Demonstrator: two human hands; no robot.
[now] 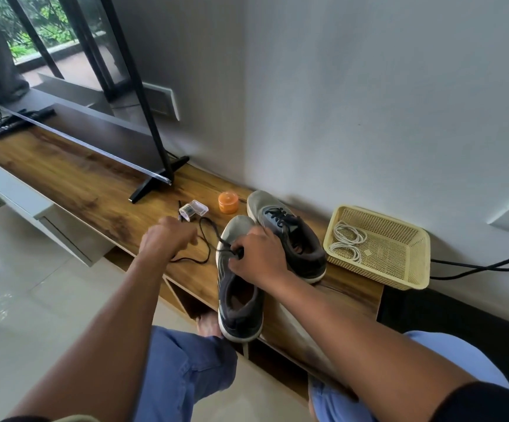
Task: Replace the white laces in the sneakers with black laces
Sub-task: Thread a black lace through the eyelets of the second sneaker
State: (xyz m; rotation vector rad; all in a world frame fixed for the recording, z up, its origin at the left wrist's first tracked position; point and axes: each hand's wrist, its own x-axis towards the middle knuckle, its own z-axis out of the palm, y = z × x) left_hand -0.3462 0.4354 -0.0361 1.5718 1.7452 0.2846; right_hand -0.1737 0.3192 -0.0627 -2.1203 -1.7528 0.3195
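The left hand (168, 236) is raised off the wooden bench top (73, 178) with its fingers curled, apparently drawing out one end of the black lace (207, 239); the pinch itself is blurred, so whether it truly grips the lace cannot be told. The slack loops on the wood just right of that hand, likely so the end can be pulled through without snagging. Beyond the hand lie a small clear plastic box (194, 210) and an orange-lidded jar (228, 202).

Further right, the right hand (254, 254) rests on the near sneaker (238, 300), fingers curled around the lace at the eyelets, seemingly steadying the shoe while the lace is threaded. Its heel overhangs the bench edge toward the person.

Just beyond that hand sits the far sneaker (289, 236), already laced in black. To the right of the hand, a yellow basket (399, 269) holds the coiled white laces (346, 242), evidently set aside after removal.
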